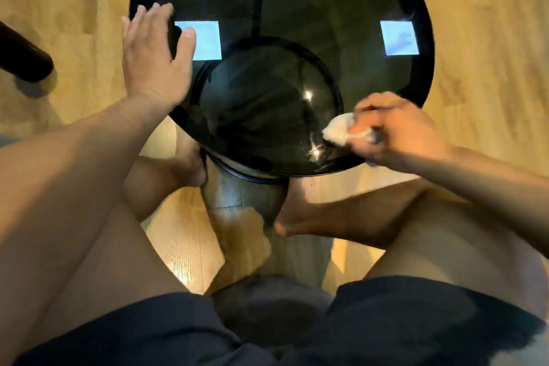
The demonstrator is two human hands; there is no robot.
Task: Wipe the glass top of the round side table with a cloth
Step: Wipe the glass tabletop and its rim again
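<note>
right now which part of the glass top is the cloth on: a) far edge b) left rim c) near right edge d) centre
C: the right hand grips the white cloth on the glass top by its near right rim; the left hand rests at the left rim.

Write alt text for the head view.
Seen from above, a person's right hand holds a crumpled white cloth against the near right edge of a round dark glass tabletop, while the left hand rests on its left rim.
</note>
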